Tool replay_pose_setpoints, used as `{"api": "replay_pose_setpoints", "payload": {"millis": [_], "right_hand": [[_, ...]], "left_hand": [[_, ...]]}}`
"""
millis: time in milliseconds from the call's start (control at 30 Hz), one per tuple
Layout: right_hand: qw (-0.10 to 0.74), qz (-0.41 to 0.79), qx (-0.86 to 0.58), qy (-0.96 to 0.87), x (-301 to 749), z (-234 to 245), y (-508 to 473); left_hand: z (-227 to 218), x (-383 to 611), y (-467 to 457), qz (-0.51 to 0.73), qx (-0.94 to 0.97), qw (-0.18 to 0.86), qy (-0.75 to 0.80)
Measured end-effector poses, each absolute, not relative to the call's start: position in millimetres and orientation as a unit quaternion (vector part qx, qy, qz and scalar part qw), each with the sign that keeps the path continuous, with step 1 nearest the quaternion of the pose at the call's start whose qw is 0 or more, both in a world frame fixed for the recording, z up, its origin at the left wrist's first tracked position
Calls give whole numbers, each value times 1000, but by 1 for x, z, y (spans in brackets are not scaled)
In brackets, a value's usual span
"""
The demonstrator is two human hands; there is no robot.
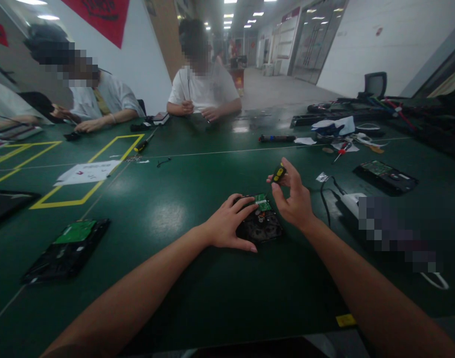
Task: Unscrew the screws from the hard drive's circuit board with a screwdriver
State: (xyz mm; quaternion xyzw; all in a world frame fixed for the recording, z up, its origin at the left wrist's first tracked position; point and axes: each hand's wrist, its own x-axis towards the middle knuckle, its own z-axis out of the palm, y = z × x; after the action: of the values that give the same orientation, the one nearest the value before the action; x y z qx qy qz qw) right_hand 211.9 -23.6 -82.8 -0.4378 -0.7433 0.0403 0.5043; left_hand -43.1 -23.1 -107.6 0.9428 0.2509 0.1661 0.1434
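Observation:
A black device with an exposed green circuit board (264, 226) lies on the green table in front of me. My left hand (233, 223) rests on its left side, fingers spread over the casing and the board's edge. In my right hand (295, 199) is a screwdriver with a black and yellow handle (278, 173), gripped between thumb and fingers. The handle tilts above the device's far right part, and its thin shaft points down toward the board. Whether the tip touches a screw is too small to tell.
Similar opened devices lie at left (67, 251) and right (386, 176). A power strip (350, 201) with a cable is right of my forearm. Farther off are a red-handled screwdriver (342, 150), a dark cylindrical tool (276, 138), papers (88, 172) and another screwdriver (141, 146). People sit across the table.

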Motion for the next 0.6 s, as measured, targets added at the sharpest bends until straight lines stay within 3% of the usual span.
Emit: {"api": "replay_pose_setpoints", "payload": {"millis": [600], "right_hand": [[510, -11, -441, -738, 213, -86, -19]], "left_hand": [[-109, -43, -23, 163, 944, 140, 250]]}}
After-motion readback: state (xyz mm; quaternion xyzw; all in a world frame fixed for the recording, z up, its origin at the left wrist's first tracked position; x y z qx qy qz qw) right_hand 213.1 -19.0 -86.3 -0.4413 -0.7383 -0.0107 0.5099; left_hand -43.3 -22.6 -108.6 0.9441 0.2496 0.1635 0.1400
